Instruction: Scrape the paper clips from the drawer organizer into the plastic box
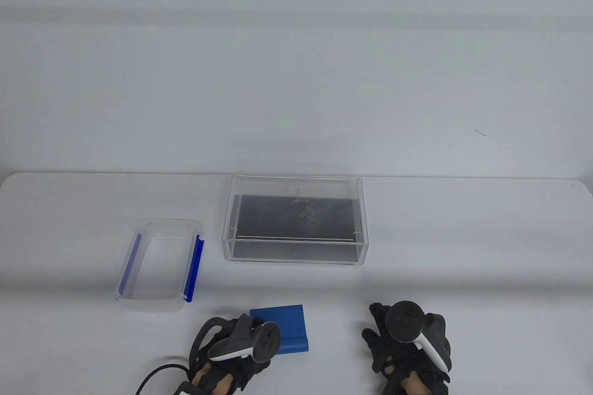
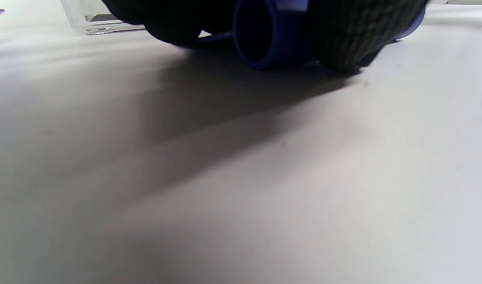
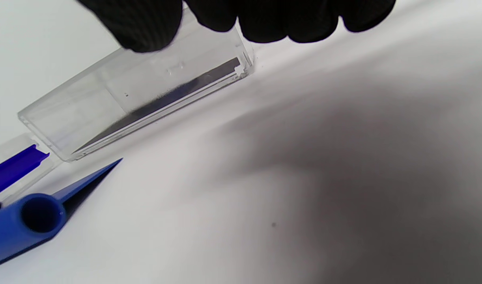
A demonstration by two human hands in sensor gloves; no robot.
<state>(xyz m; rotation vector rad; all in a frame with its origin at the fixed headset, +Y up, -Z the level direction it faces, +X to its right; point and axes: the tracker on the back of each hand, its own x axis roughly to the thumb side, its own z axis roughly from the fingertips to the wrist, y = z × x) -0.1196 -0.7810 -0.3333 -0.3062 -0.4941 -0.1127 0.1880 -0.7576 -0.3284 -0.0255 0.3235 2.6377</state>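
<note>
My left hand [image 1: 236,348] is closing on the blue scraper [image 1: 280,328]. In the left wrist view my fingers [image 2: 343,35] are sitting on both sides of its tubular handle [image 2: 260,33], but I can't tell whether the grip is firm yet. My right hand [image 1: 410,348] is resting on the desk [image 1: 486,274], holding nothing, fingers loosely curled.

The clips [image 1: 306,210] are lying in a small cluster on the dark floor of the clear organizer [image 1: 294,219], which is ahead of me, between the two hands. The box [image 1: 160,265], open with blue latches, is ahead of my left hand, just left of the organizer.

Step in hand, as I judge it: getting the scraper up cleanly.
- Gripping the handle tube, not the blade, so the thin edge is pointing down and forward.
- Probably bracing the organizer with my right hand; clear smooth plastic on a smooth desk looks likely to slide.
- Keeping the blade flat to the floor, since clips could slip under a raised edge.
- Organizer walls are tall, so sweeping alone probably won't get the clips out; tilting toward the box may be needed.

The desk is white, matte and smooth, with soft shadows under both hands. A plain pale wall is rising past the far edge, with one small dark mark [image 1: 480,132] ahead of my right hand.
</note>
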